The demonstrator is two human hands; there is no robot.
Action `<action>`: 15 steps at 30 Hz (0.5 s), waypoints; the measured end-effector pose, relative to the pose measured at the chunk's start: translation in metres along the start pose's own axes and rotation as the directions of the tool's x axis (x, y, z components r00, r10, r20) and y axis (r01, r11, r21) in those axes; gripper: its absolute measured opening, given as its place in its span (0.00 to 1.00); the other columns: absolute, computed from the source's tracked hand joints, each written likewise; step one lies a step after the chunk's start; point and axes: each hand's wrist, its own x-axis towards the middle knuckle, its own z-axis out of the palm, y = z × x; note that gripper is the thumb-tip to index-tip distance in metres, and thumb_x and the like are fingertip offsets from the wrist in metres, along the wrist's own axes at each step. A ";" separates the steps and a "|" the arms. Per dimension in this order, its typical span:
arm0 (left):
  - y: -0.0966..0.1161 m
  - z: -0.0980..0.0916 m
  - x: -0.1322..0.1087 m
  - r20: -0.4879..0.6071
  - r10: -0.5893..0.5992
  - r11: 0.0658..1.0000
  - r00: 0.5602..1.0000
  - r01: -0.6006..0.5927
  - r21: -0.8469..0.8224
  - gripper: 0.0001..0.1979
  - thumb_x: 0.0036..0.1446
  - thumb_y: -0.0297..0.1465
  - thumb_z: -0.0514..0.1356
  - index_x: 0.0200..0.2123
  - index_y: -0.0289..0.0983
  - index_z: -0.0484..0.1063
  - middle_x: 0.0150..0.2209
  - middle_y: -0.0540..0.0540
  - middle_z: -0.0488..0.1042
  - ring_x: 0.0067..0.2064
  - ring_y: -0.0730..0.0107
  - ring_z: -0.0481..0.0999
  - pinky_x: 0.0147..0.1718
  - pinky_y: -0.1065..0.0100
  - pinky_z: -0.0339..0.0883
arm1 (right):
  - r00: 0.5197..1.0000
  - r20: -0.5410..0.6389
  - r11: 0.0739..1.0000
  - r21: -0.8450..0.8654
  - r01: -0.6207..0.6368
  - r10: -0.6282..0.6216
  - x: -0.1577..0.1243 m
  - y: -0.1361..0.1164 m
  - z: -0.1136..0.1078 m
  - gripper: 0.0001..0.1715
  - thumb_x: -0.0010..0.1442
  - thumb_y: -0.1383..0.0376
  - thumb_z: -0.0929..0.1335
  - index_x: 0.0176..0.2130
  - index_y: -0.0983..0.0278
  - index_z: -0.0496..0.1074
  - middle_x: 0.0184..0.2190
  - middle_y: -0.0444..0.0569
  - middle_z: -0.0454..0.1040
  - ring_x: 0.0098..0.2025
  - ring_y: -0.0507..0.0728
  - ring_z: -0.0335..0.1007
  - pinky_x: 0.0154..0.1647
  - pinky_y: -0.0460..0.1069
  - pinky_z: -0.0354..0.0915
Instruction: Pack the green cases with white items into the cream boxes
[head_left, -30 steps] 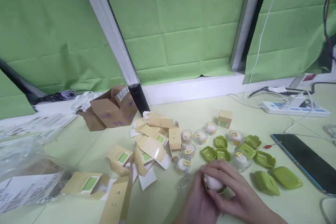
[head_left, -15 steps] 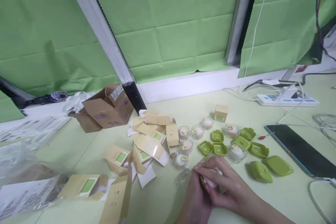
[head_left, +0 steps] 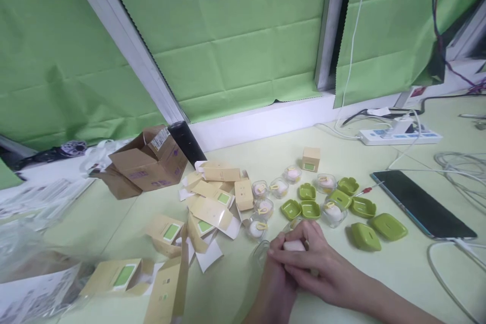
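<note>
Low in the middle of the view, both of my hands close around one small white rounded piece (head_left: 293, 245). My left hand (head_left: 276, 283) cups it from below and my right hand (head_left: 321, 266) wraps over it from the right, fingers curled. A clear plastic cup (head_left: 260, 253) lies just left of my hands. Beyond them lie several green lids (head_left: 310, 208) and several clear cups with white pieces inside (head_left: 257, 228). Larger green lids (head_left: 389, 226) sit to the right.
Opened tan cartons (head_left: 212, 210) are heaped to the left, with a bigger cardboard box (head_left: 146, 162) and a black cylinder (head_left: 186, 140) behind. A dark tablet (head_left: 421, 203), a power strip (head_left: 398, 136) and cables (head_left: 461, 167) lie right. Clear bags (head_left: 26, 258) sit far left.
The camera has swung to the right, shifting everything left in the view. My hands stayed together on the white piece and turned it slightly; my right fingers now cover more of it.
</note>
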 end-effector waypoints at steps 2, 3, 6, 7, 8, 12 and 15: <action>0.003 0.000 -0.001 -0.022 -0.041 0.999 0.999 0.040 -0.009 0.24 0.43 0.50 0.60 0.33 0.35 0.70 0.27 0.49 0.68 0.29 0.71 0.65 0.27 0.71 0.57 | 0.998 0.002 0.996 0.053 -0.065 0.065 0.000 0.001 -0.003 0.23 0.62 0.66 0.62 0.56 0.52 0.61 0.44 0.48 0.69 0.43 0.57 0.62 0.45 0.55 0.61; 0.004 -0.001 -0.002 -0.036 -0.051 0.999 0.998 0.050 -0.013 0.23 0.44 0.51 0.60 0.32 0.35 0.70 0.25 0.51 0.66 0.25 0.75 0.61 0.22 0.73 0.53 | 0.994 -0.019 0.991 0.083 -0.107 0.109 0.000 0.002 -0.003 0.21 0.62 0.64 0.63 0.54 0.54 0.62 0.42 0.49 0.69 0.43 0.57 0.62 0.44 0.55 0.61; 0.006 -0.004 -0.006 -0.018 -0.037 0.999 0.999 0.037 0.013 0.26 0.46 0.54 0.56 0.32 0.35 0.68 0.22 0.54 0.60 0.21 0.79 0.52 0.18 0.73 0.44 | 0.976 -0.116 0.975 0.143 -0.167 0.184 -0.001 0.006 0.003 0.16 0.58 0.60 0.67 0.46 0.59 0.65 0.39 0.49 0.69 0.42 0.58 0.62 0.44 0.55 0.60; 0.006 -0.005 -0.006 0.004 -0.025 0.999 1.000 0.025 0.026 0.28 0.46 0.55 0.55 0.34 0.35 0.68 0.23 0.53 0.61 0.21 0.80 0.52 0.18 0.74 0.44 | 0.972 -0.146 0.977 0.141 -0.162 0.182 -0.001 0.008 0.005 0.15 0.57 0.59 0.69 0.43 0.60 0.66 0.40 0.49 0.68 0.43 0.59 0.62 0.45 0.56 0.59; 0.006 -0.006 -0.007 0.022 -0.013 0.999 1.000 0.012 0.048 0.29 0.46 0.56 0.55 0.36 0.35 0.67 0.24 0.53 0.61 0.21 0.80 0.52 0.18 0.74 0.44 | 0.968 -0.174 0.979 0.134 -0.156 0.178 -0.001 0.009 0.007 0.14 0.56 0.59 0.69 0.41 0.59 0.67 0.41 0.49 0.67 0.45 0.59 0.61 0.46 0.56 0.58; 0.008 -0.009 -0.009 0.021 0.046 0.986 0.999 -0.049 0.156 0.25 0.44 0.50 0.61 0.37 0.36 0.66 0.28 0.52 0.63 0.23 0.81 0.55 0.18 0.76 0.46 | 0.960 -0.180 0.971 0.150 -0.188 0.214 0.000 0.010 0.010 0.10 0.54 0.59 0.70 0.36 0.59 0.68 0.39 0.48 0.66 0.44 0.59 0.61 0.45 0.55 0.59; 0.010 -0.008 -0.011 0.042 0.050 0.985 0.998 -0.056 0.161 0.21 0.48 0.48 0.61 0.35 0.36 0.67 0.28 0.52 0.64 0.21 0.83 0.54 0.18 0.76 0.45 | 0.959 -0.123 0.944 0.244 -0.221 0.257 0.000 0.009 0.005 0.17 0.52 0.58 0.71 0.42 0.57 0.68 0.41 0.48 0.66 0.45 0.59 0.62 0.46 0.53 0.61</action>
